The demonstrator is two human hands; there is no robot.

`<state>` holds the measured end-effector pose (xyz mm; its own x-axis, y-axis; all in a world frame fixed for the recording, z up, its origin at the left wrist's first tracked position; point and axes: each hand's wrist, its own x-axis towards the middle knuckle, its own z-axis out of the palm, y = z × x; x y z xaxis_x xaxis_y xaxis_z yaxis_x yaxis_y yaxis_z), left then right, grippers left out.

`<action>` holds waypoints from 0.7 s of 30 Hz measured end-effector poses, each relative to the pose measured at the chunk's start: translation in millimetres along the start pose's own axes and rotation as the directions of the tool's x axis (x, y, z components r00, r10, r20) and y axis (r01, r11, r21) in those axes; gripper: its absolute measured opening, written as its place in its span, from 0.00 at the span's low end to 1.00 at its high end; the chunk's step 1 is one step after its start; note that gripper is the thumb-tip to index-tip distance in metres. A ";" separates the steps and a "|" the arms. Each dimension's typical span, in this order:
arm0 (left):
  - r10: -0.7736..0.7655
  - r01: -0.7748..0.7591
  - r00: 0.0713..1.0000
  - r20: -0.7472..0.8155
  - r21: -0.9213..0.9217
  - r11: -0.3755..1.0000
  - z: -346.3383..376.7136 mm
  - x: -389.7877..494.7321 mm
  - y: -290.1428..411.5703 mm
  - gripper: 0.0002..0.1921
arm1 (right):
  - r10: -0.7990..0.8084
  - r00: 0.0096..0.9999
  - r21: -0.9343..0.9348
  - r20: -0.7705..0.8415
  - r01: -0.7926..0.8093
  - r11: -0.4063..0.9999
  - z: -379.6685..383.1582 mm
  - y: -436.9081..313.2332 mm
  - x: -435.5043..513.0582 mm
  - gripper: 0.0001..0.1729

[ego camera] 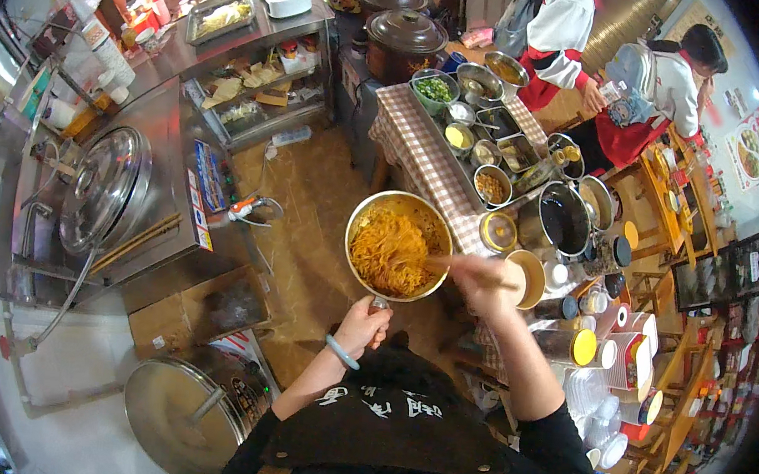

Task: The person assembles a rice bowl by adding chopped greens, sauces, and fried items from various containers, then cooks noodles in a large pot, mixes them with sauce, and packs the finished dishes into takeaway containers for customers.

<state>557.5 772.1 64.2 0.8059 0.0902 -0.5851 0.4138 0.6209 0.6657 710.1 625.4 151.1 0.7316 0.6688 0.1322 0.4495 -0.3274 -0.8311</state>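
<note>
My left hand [363, 324] grips the handle of a metal pan [350, 234], holding it in the air in front of my apron. Orange-brown sauced noodles [388, 251] fill much of the pan. At the pan's right rim, my right hand [484, 285] is blurred by motion. It is closed around thin wooden chopsticks [440, 263], also blurred, whose tips reach into the noodles. Just beyond that hand stands a brown paper bowl [535, 274] on the table edge. A lidded glass jar [498, 232] sits above it.
A checked-cloth table [420, 165] holds topping bowls, including chopped green onions [435, 89], and a deep metal pot [563, 217]. Left is a steel counter with a lidded cooker [106, 190]. A large round vat [180, 417] stands low left. Two people are beyond the table.
</note>
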 end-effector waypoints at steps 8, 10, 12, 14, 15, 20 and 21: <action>0.053 -0.049 0.998 -0.027 0.106 0.993 -4.4 -2.6 19.0 0.05 | -0.019 0.995 -0.025 0.099 0.022 0.999 -25.4 -23.5 -5.1 0.10; 0.009 0.000 0.996 -0.093 0.097 0.995 -3.1 -3.3 19.3 0.05 | 0.215 0.974 0.060 0.076 -0.220 0.974 -25.9 -23.2 -7.2 0.09; -0.016 0.016 1.000 -0.008 0.006 1.000 1.4 -4.1 14.6 0.05 | -0.116 0.982 0.105 0.147 0.101 0.989 -16.3 -16.5 -7.6 0.09; -0.035 0.036 0.998 0.042 -0.012 0.999 4.3 -4.7 9.8 0.05 | -0.135 0.986 0.019 0.098 0.134 0.991 -3.0 -5.1 -5.6 0.10; -0.048 0.046 0.998 0.033 0.039 0.998 5.1 -5.3 7.2 0.05 | -0.076 0.994 -0.101 -0.074 0.068 0.993 -0.6 0.2 -6.7 0.09; 0.126 -0.141 0.986 0.112 0.140 0.980 5.0 -0.9 6.6 0.04 | -0.248 0.930 0.029 0.273 0.249 0.968 -7.8 10.5 -14.2 0.12; 0.135 -0.145 0.989 0.065 0.189 0.971 1.8 -1.4 10.5 0.04 | -0.304 0.925 0.108 0.227 0.286 0.952 -14.6 9.2 -13.7 0.12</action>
<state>561.5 777.0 72.9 0.8803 0.1225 -0.4584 0.3648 0.4429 0.8190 711.8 603.5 149.6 0.4243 0.8696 0.2525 0.5816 -0.0480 -0.8120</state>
